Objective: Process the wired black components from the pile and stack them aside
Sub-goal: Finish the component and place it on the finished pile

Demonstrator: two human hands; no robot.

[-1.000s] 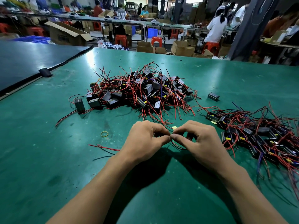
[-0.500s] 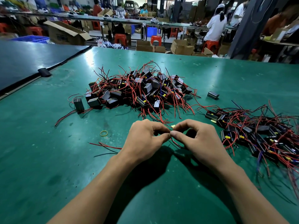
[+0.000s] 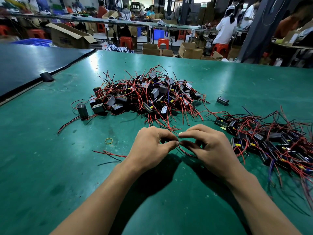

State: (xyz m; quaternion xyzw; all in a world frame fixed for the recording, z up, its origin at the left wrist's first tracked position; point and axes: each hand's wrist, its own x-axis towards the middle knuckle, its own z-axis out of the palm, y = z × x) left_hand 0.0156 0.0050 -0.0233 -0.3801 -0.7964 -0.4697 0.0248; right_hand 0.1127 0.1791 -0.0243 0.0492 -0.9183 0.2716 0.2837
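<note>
Wires point(image 3: 186, 153) are pinched between thumb and forefinger of both hands, the left hand point(image 3: 152, 146) and the right hand point(image 3: 209, 150), fingertips almost meeting just above the table point(image 3: 50, 167). Whether a black body is held cannot be told. The pile point(image 3: 149, 94) is found behind the hands, a second heap point(image 3: 271, 141) toward the right edge. Wide bare green surface is seen at the front left, near a yellow rubber band point(image 3: 108, 140).

A factory assembly floor. Beyond the left hand point(image 3: 150, 147) and right hand point(image 3: 209, 150), a heap of wired black components point(image 3: 149, 95) lies on the green-matted surface point(image 3: 50, 150), with a second heap point(image 3: 271, 141) right of them. Farther off stand open cardboard boxes point(image 3: 67, 37), red plastic stools point(image 3: 126, 41) and workers point(image 3: 224, 30) at long benches point(image 3: 183, 27).
</note>
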